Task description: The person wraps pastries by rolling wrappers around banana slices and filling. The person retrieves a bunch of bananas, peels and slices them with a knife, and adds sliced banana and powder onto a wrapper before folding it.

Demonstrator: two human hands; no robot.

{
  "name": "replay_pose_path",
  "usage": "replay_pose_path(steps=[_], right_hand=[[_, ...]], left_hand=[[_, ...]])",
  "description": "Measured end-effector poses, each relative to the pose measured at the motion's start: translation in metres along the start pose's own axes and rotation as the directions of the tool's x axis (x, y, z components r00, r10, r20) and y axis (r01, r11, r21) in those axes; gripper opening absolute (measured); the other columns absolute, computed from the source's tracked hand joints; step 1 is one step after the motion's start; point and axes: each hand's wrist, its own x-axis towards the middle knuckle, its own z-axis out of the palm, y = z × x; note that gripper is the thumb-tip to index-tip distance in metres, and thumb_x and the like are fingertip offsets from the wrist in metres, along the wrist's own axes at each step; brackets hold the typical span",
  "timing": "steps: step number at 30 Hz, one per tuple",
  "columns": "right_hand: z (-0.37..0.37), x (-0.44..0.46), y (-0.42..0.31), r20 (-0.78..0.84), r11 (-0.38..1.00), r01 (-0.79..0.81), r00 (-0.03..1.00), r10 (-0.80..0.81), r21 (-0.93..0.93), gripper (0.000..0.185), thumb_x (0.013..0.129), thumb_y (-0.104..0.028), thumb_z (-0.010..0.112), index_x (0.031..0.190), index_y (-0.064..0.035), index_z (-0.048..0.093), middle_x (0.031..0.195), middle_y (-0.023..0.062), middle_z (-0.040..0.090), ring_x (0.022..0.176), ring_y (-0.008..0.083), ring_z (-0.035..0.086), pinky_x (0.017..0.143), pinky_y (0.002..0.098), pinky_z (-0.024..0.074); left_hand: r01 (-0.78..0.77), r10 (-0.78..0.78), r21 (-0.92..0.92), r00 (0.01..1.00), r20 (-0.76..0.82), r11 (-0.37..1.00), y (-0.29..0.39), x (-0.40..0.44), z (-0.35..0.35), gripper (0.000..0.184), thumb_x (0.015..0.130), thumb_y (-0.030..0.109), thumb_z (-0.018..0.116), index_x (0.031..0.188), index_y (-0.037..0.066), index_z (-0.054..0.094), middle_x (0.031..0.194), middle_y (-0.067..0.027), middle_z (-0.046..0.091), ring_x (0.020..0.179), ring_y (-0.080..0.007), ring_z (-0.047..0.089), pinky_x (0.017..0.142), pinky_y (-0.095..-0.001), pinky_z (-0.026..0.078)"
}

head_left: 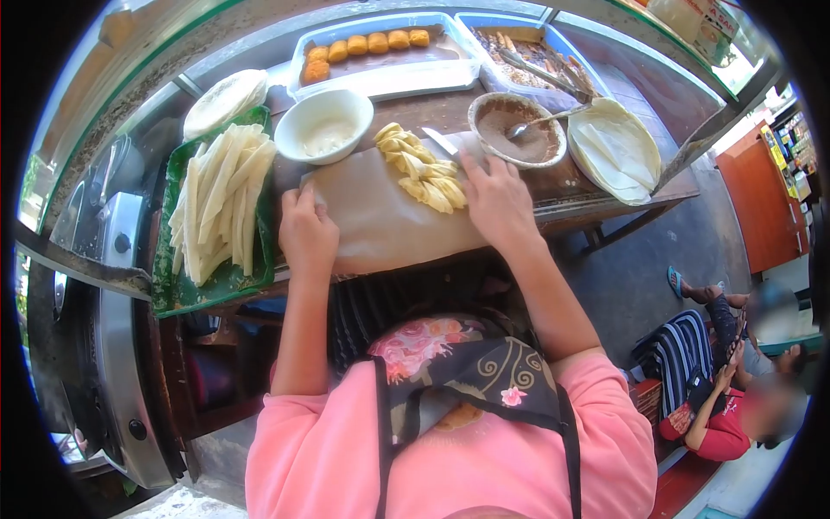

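Note:
A sheet of brown paper (372, 216) lies at the table's front edge between my hands. My left hand (309, 232) is closed on its left edge, fingers curled. At the right edge, my right hand (501, 203) pinches the sheet. Sliced banana pieces (419, 169) rest in a row on the paper, close to my right fingers. Just beyond them is a knife (439, 141); its blade shows, but the handle end is hidden near my right hand. A white bowl (324, 125) with pale batter stands behind the paper. Right of it, a bowl of brown paste (519, 130) holds a spoon.
A green tray (164, 259) of long pale rolls stands left. Thin round wrappers (616, 151) are stacked right, with more wrappers (226, 102) back left. Behind are tubs of fried rolls (380, 43) and toppings with tongs (545, 73). A person (722, 424) sits far right.

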Motion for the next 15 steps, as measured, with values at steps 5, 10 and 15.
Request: replay_pose_path(steps=[5, 10, 15], right_hand=[[-0.021, -0.018, 0.001, -0.316, 0.935, 0.196, 0.944, -0.097, 0.296, 0.029, 0.086, -0.003, 0.063, 0.114, -0.0046, 0.070, 0.107, 0.0157, 0.067, 0.099, 0.0341, 0.064, 0.089, 0.0424, 0.0524], [-0.078, -0.014, 0.081, -0.510, 0.997, -0.057, 0.857, 0.072, 0.045, 0.012, 0.084, -0.003, 0.066, 0.094, -0.0062, 0.071, 0.088, 0.0120, 0.066, 0.087, 0.0316, 0.063, 0.078, 0.0423, 0.0520], [-0.090, 0.010, 0.231, -0.340, 0.908, -0.386, 0.886, 0.316, -0.164, 0.020, 0.084, -0.019, 0.072, 0.098, -0.0043, 0.075, 0.105, 0.0157, 0.071, 0.104, 0.0326, 0.066, 0.090, 0.0410, 0.0518]], left_hand=[[0.015, -0.017, 0.114, 1.000, 0.013, 0.993, 0.010, 0.000, 0.006, 0.040, 0.086, 0.006, 0.062, 0.126, 0.003, 0.063, 0.117, -0.0187, 0.058, 0.104, -0.0393, 0.061, 0.086, -0.0448, 0.051], [-0.034, 0.041, 0.248, 0.999, -0.027, 0.968, -0.002, 0.000, -0.010, 0.056, 0.088, 0.022, 0.071, 0.139, 0.008, 0.054, 0.139, -0.0193, 0.051, 0.121, -0.0408, 0.051, 0.102, -0.0482, 0.042], [-0.172, 0.187, 0.129, 0.976, -0.114, 0.977, 0.015, -0.012, -0.023, 0.069, 0.084, 0.026, 0.076, 0.145, 0.012, 0.048, 0.149, -0.0150, 0.044, 0.131, -0.0403, 0.045, 0.104, -0.0510, 0.039]])
